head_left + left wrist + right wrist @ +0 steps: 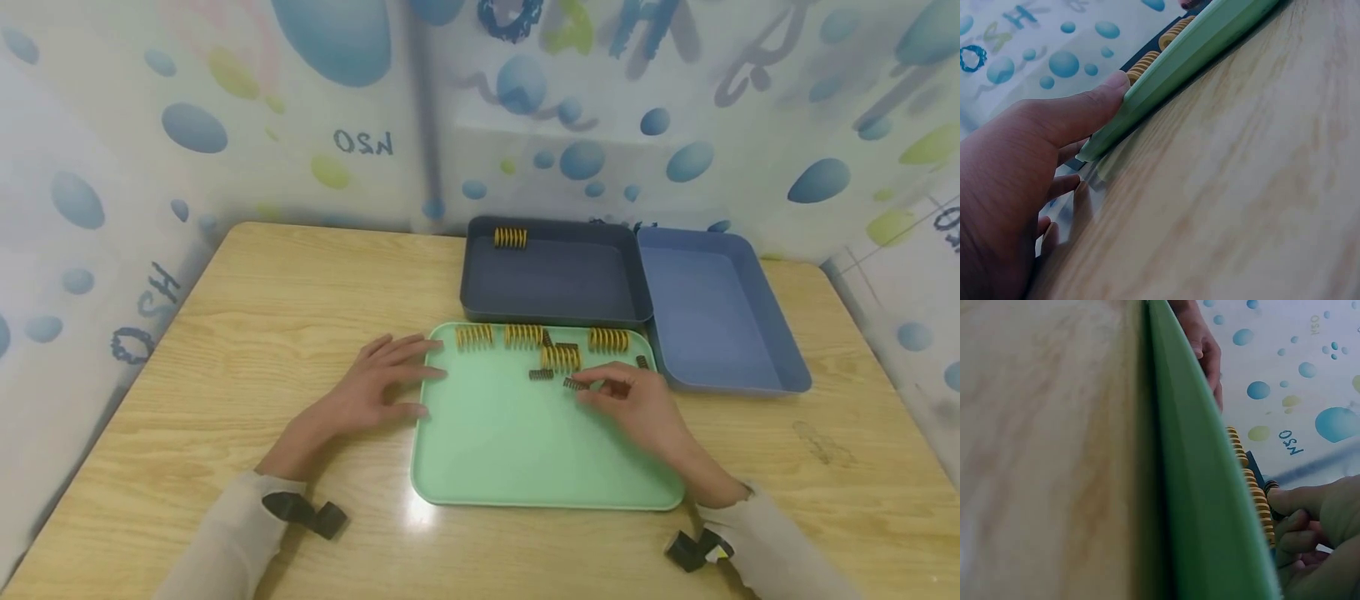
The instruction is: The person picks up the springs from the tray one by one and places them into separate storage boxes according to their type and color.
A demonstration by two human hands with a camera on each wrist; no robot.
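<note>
My right hand [633,408] pinches a small dark coil spring [575,384] between thumb and fingertips over the green tray [510,458]. In the right wrist view the same dark spring [1271,485] shows at the thumb tip. Close by on the tray lie another small dark spring [542,375] and a larger yellow spring [561,359]. More yellow springs [474,337] and dark springs [642,362] are along the tray's far side. My left hand [375,387] has its fingers spread at the tray's left edge, the thumb [1100,103] against the rim in the left wrist view.
Behind the green tray stands a dark navy tray [555,318] with one yellow spring [511,238] at its back left. A blue tray [720,317] adjoins it on the right. All stand on a wooden table [300,292] before a patterned wall covering [300,175].
</note>
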